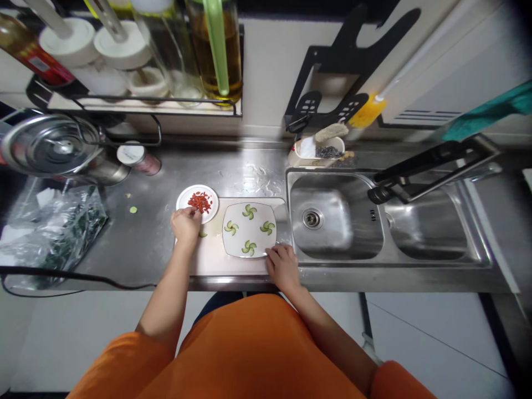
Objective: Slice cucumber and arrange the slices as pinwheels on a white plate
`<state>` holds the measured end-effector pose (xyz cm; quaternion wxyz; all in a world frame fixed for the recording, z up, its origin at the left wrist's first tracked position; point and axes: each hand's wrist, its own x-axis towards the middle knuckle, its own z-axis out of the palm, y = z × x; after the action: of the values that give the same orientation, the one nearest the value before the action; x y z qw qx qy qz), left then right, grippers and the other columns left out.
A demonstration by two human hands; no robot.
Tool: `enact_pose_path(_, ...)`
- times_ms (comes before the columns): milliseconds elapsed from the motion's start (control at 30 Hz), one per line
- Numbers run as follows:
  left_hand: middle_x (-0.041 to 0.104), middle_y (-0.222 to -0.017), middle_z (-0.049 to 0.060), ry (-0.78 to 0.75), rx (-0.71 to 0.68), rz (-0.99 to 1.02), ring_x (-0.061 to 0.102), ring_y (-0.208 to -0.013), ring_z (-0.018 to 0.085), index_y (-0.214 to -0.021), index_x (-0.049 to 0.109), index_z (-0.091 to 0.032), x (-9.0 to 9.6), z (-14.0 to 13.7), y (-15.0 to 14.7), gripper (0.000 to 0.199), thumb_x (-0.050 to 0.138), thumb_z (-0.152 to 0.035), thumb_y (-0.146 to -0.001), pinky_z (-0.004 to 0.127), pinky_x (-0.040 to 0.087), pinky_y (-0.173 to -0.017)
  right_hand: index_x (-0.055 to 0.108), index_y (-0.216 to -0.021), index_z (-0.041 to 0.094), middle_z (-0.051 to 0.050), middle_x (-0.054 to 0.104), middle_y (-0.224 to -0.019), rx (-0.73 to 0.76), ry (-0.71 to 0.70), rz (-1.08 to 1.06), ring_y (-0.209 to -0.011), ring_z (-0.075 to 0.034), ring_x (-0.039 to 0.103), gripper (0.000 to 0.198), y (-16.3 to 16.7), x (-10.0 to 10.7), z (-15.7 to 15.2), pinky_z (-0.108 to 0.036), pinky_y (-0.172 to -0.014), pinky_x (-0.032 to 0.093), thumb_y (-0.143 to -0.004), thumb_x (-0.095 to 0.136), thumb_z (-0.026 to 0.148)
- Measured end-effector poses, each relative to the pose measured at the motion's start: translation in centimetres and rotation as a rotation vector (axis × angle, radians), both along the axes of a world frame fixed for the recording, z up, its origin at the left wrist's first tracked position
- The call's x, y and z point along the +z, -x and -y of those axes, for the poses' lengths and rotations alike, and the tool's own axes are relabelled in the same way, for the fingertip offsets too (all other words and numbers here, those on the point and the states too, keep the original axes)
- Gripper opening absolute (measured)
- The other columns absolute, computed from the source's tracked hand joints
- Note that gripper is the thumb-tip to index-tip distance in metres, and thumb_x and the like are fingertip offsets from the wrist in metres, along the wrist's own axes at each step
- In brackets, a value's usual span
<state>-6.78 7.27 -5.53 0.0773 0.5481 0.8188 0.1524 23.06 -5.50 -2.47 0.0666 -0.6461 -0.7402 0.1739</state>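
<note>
My left hand (pixel 186 227) is over the near left rim of a small round white plate (pixel 180 195) that holds red goji berries (pixel 200 202). Its thumb and fingers are pinched together, and whatever is between them is too small to make out. A square white plate (pixel 249 228) sits on a pale cutting board (pixel 226 268). Several pinwheels of green cucumber slices (pixel 249 247) are arranged on it, and the left one (pixel 231 228) has a red spot at its centre. At the near right corner of this plate, my right hand (pixel 283 267) grips the edge with bent fingers.
Right of the board is a double steel sink (pixel 332 221) with a black faucet (pixel 394 188). A plastic bag of greens (pixel 70 238), a lidded steel pot (pixel 62 147) and a pink jar (pixel 141 159) stand left. Seasoning jars (pixel 124 50) fill a shelf above.
</note>
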Motion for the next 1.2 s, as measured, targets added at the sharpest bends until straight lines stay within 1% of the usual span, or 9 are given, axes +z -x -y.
enact_pose_path(300, 0.069, -0.08, 0.01, 0.033, -0.076, -0.035, 0.059, -0.08, 0.023, -0.083, 0.073, -0.017, -0.2, -0.4, -0.2, 0.027, 0.052, -0.03, -0.074, 0.035, 0.041, -0.081, 0.067, -0.101, 0.024, -0.008, 0.059, -0.101, -0.02, -0.015, -0.02, -0.104, -0.025, 0.039, 0.023, 0.0, 0.8, -1.2, -0.033, -0.073, 0.031, -0.089, 0.048, 0.026)
enact_pose_path(433, 0.069, -0.083, 0.011, 0.011, -0.081, -0.034, 0.058, -0.08, 0.023, -0.087, 0.073, -0.016, -0.2, -0.2, -0.7, 0.028, 0.052, -0.03, -0.074, 0.036, 0.04, -0.082, 0.067, -0.101, 0.023, -0.008, 0.06, -0.101, -0.016, -0.036, -0.039, -0.103, -0.025, 0.04, 0.023, 0.5, 0.9, -2.2, -0.033, -0.073, 0.031, -0.088, 0.048, 0.025)
enact_pose_path(533, 0.069, -0.081, 0.012, 0.017, -0.079, -0.036, 0.059, -0.08, 0.023, -0.084, 0.073, -0.015, 0.0, -0.2, -0.8, 0.028, 0.049, -0.028, -0.076, 0.036, 0.04, -0.084, 0.067, -0.103, 0.023, -0.008, 0.061, -0.102, -0.01, -0.048, -0.052, -0.104, -0.026, 0.04, 0.024, 1.0, 1.1, -3.0, -0.034, -0.075, 0.032, -0.088, 0.048, 0.025)
enact_pose_path(700, 0.069, -0.084, 0.011, -0.061, -0.033, 0.044, 0.06, -0.082, 0.022, -0.083, 0.072, -0.015, 1.4, 0.4, -0.5, 0.026, 0.051, -0.029, -0.076, 0.035, 0.041, -0.085, 0.067, -0.103, 0.023, -0.008, 0.061, -0.104, -0.012, -0.051, -0.08, -0.107, -0.027, 0.039, 0.025, 1.8, 1.2, -4.2, -0.036, -0.077, 0.032, -0.088, 0.048, 0.026)
enact_pose_path(833, 0.07, -0.081, 0.005, -0.098, 0.026, 0.248, 0.06, -0.076, 0.019, -0.082, 0.072, -0.018, 3.0, 1.4, -2.2, 0.023, 0.054, -0.032, -0.077, 0.031, 0.044, -0.078, 0.068, -0.103, 0.022, -0.009, 0.061, -0.103, -0.024, -0.022, -0.116, -0.107, -0.027, 0.039, 0.026, 2.4, 1.3, -5.7, -0.037, -0.078, 0.032, -0.087, 0.048, 0.025)
enact_pose_path(900, 0.071, -0.084, 0.002, -0.07, -0.056, 0.398, 0.061, -0.075, 0.017, -0.083, 0.072, -0.019, 3.3, 1.5, -4.1, 0.022, 0.056, -0.032, -0.077, 0.029, 0.046, -0.076, 0.068, -0.104, 0.022, -0.01, 0.061, -0.102, -0.039, -0.001, -0.138, -0.106, -0.027, 0.038, 0.027, 2.7, 1.4, -6.7, -0.037, -0.077, 0.032, -0.087, 0.046, 0.024)
enact_pose_path(1000, 0.072, -0.086, 0.001, 0.033, -0.268, 0.567, 0.061, -0.078, 0.015, -0.085, 0.073, -0.021, 3.2, 0.7, -7.5, 0.019, 0.057, -0.03, -0.077, 0.026, 0.047, -0.076, 0.068, -0.105, 0.022, -0.009, 0.061, -0.102, -0.074, 0.032, -0.152, -0.107, -0.027, 0.037, 0.029, 3.1, 1.5, -8.5, -0.036, -0.076, 0.032, -0.088, 0.045, 0.025)
enact_pose_path(1100, 0.072, -0.086, 0.001, 0.121, -0.36, 0.591, 0.061, -0.076, 0.014, -0.083, 0.074, -0.022, 2.6, -0.6, -9.9, 0.016, 0.06, -0.026, -0.076, 0.024, 0.046, -0.074, 0.067, -0.107, 0.024, -0.008, 0.061, -0.105, -0.13, 0.061, -0.14, -0.107, -0.027, 0.036, 0.028, 3.4, 1.3, -10.2, -0.036, -0.077, 0.031, -0.088, 0.046, 0.026)
enact_pose_path(1200, 0.071, -0.084, 0.001, 0.156, -0.397, 0.565, 0.062, -0.078, 0.015, -0.082, 0.074, -0.021, 2.0, -1.7, -10.9, 0.015, 0.062, -0.027, -0.076, 0.024, 0.046, -0.074, 0.067, -0.106, 0.025, -0.007, 0.061, -0.107, -0.17, 0.082, -0.127, -0.107, -0.026, 0.036, 0.027, 3.7, 0.9, -11.5, -0.036, -0.078, 0.031, -0.088, 0.047, 0.027)
